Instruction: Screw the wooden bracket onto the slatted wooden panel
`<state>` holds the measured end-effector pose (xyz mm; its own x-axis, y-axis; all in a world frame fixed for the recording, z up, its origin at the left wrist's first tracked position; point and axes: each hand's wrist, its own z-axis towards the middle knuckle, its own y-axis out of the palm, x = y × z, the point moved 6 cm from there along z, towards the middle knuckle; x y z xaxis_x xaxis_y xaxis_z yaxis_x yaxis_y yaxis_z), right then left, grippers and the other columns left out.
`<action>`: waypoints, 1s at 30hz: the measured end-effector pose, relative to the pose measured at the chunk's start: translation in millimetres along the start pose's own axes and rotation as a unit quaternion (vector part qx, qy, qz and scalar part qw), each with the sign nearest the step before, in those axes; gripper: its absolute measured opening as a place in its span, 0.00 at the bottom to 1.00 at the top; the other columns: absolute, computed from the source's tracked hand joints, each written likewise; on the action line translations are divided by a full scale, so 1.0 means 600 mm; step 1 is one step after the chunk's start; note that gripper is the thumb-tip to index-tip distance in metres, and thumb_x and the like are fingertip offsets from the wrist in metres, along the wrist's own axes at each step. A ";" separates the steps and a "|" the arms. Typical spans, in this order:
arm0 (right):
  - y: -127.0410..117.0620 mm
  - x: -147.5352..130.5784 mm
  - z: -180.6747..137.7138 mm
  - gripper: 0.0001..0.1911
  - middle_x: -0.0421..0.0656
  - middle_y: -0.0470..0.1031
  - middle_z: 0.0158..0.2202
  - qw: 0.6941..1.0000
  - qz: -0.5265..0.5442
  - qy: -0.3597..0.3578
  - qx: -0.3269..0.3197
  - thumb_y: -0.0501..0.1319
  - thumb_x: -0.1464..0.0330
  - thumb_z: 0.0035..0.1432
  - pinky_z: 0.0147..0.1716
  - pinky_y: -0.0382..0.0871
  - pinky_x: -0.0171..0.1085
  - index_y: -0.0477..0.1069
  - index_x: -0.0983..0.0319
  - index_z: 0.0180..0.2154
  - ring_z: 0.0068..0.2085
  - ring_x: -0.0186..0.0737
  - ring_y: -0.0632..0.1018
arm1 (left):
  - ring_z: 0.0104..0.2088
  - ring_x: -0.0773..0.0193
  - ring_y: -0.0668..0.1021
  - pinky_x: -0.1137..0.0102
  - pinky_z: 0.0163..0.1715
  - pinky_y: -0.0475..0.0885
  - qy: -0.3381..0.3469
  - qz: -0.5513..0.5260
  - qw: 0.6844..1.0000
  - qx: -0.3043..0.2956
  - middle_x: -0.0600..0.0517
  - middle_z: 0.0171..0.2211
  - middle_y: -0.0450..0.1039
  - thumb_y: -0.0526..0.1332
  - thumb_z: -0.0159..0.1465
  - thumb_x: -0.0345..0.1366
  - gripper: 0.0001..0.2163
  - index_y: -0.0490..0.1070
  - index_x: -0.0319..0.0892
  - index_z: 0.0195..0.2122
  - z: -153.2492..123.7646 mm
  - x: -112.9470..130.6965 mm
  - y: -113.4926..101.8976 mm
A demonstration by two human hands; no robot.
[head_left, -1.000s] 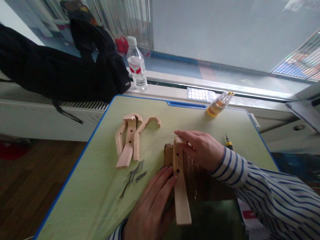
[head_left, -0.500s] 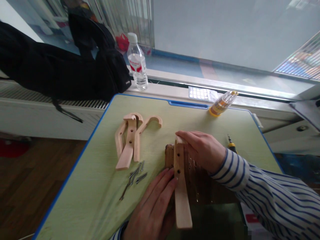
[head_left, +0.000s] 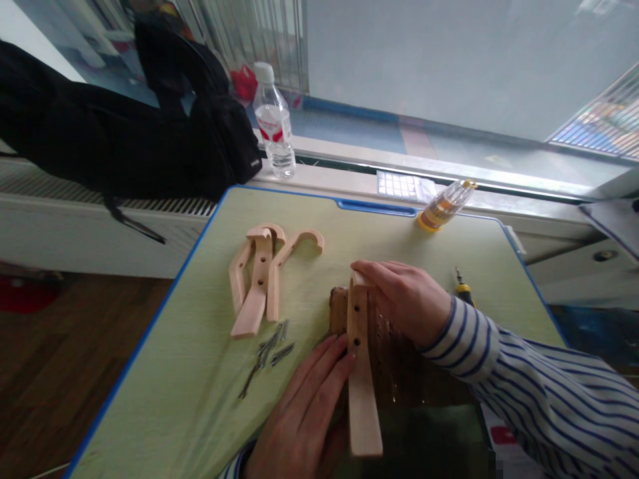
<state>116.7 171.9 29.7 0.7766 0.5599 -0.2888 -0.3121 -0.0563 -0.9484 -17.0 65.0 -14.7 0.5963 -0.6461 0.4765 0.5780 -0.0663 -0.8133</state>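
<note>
A pale wooden hook (head_left: 364, 392) with two screw holes lies lengthwise over a dark brown wooden board (head_left: 338, 309). My right hand (head_left: 407, 299) is closed round the hook's curved far end. My left hand (head_left: 304, 406) presses its fingertips against the hook's left side, over the board, its thumb mostly hidden underneath. To the left rest several more wooden hooks (head_left: 260, 273) in a loose cluster. Several metal screws (head_left: 272, 346) lie in a small pile between that cluster and my left hand. A yellow and black screwdriver (head_left: 464, 291) sits beyond my right wrist, its handle partly hidden by my sleeve.
The green table (head_left: 164, 372) has a blue edge. A clear bottle with a yellow base (head_left: 444, 207) stands at its back right. Behind, a water bottle (head_left: 274, 126) and a pill-like white grid sheet (head_left: 397, 185) are on the sill, with a black bag (head_left: 150, 146) at left.
</note>
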 end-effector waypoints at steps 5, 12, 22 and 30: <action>0.002 -0.002 0.000 0.18 0.48 0.74 0.41 1.000 0.000 -0.007 -0.004 0.50 0.76 0.56 0.39 0.67 0.36 0.62 0.65 0.49 0.38 0.38 0.74 | 0.60 0.58 0.59 0.62 0.54 0.65 0.006 0.004 1.000 0.007 0.44 0.58 0.57 0.48 0.63 0.27 0.22 0.52 0.35 0.59 0.000 0.000 0.002; 0.001 -0.001 -0.002 0.18 0.48 0.74 0.42 1.000 -0.001 -0.008 -0.002 0.50 0.77 0.54 0.39 0.67 0.36 0.62 0.65 0.48 0.39 0.38 0.74 | 0.60 0.59 0.57 0.62 0.55 0.64 0.006 0.008 1.000 0.003 0.44 0.59 0.56 0.48 0.63 0.28 0.21 0.54 0.34 0.58 0.000 0.000 0.001; 0.004 0.001 -0.001 0.17 0.48 0.74 0.41 1.000 -0.004 -0.010 0.002 0.50 0.76 0.56 0.38 0.67 0.36 0.63 0.65 0.49 0.37 0.37 0.74 | 0.60 0.60 0.57 0.63 0.55 0.63 0.011 0.010 1.000 0.009 0.44 0.58 0.57 0.47 0.63 0.26 0.21 0.54 0.34 0.58 0.003 0.002 -0.003; 0.002 -0.002 0.001 0.18 0.48 0.74 0.41 1.000 -0.003 -0.004 0.002 0.50 0.76 0.56 0.38 0.68 0.37 0.63 0.66 0.49 0.37 0.39 0.74 | 0.60 0.59 0.59 0.62 0.55 0.64 -0.001 0.007 1.000 0.005 0.44 0.58 0.57 0.50 0.63 0.28 0.21 0.54 0.35 0.58 0.002 0.002 -0.001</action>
<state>115.1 171.4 29.3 0.7748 0.5662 -0.2813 -0.3090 -0.0491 -0.9498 -16.0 65.1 -13.2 0.6057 -0.6459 0.4647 0.5749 -0.0485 -0.8168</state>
